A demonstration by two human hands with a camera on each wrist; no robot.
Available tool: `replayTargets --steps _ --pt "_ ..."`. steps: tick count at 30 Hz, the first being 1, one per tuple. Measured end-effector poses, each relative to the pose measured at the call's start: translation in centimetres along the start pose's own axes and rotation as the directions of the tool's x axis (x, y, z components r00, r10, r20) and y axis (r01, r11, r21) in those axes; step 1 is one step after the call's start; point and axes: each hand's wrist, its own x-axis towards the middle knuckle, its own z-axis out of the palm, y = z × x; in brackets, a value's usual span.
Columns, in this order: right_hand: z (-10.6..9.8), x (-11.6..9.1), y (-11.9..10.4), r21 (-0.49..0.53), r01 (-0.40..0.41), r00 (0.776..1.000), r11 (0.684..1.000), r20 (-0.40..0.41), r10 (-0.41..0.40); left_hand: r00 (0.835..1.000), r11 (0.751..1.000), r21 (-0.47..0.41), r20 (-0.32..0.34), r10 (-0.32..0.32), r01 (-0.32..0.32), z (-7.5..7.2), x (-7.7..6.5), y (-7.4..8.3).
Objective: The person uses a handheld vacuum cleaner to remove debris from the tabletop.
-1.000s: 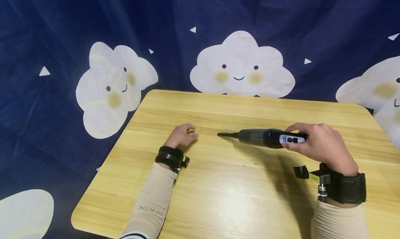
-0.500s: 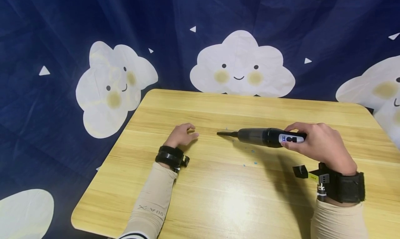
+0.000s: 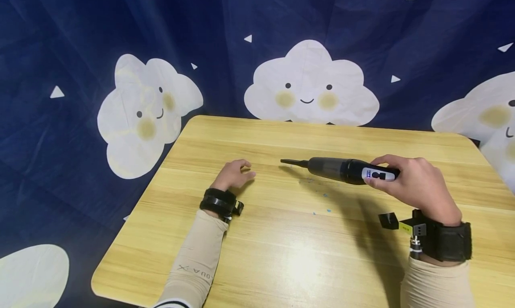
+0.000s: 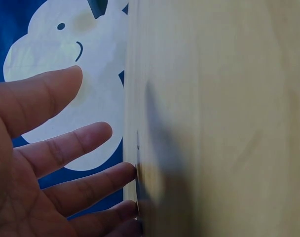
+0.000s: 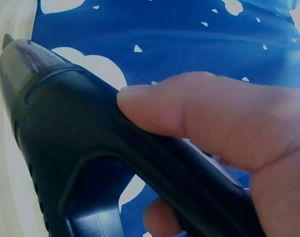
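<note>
My right hand (image 3: 422, 183) grips the handle of a black handheld vacuum cleaner (image 3: 330, 167). Its narrow nozzle (image 3: 295, 163) points left, just over the table, and a small blue light shows on the grey control panel. In the right wrist view my thumb (image 5: 155, 108) lies along the handle of the vacuum cleaner (image 5: 66, 118), whose clear dust cup is at upper left. My left hand (image 3: 233, 174) rests at the left of the table with loosely bent fingers and nothing in it. Several tiny blue scraps (image 3: 328, 210) lie below the vacuum.
The light wooden table (image 3: 261, 254) has rounded corners. Behind it hangs a dark blue curtain (image 3: 217, 40) printed with white clouds. Both wrists wear black straps with small cameras, and the vacuum casts a long shadow to the lower right.
My right hand has shifted the vacuum cleaner slightly, its nozzle moving up in the head view, away from me. More scraps show beneath it. My left hand has stayed still.
</note>
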Motion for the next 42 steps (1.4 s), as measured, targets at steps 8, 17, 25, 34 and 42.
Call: replayTargets --steps 8,17,25,34,42 --pt "-0.2 -0.1 0.5 -0.018 -0.069 0.997 0.997 0.032 0.069 1.0 1.0 -0.004 -0.009 -0.011 0.011 0.1 0.0 0.0" --pt "-0.5 -0.4 1.2 -0.032 -0.094 0.992 0.995 0.076 0.096 1.0 1.0 0.0 -0.01 -0.01 0.01 0.0 0.0 0.1" --pt "-0.7 -0.6 1.4 -0.027 -0.11 0.99 0.994 0.084 0.112 1.0 1.0 -0.001 -0.005 -0.005 0.005 -0.1 -0.2 0.3" --pt "-1.0 -0.7 1.3 -0.023 -0.129 0.988 0.991 0.087 0.13 1.0 1.0 0.003 -0.003 -0.007 0.007 -0.1 -0.3 0.3" --pt "-1.1 -0.7 1.5 -0.022 -0.112 0.988 0.993 0.107 0.114 1.0 1.0 0.005 0.0 -0.004 0.004 -0.1 -0.3 0.4"
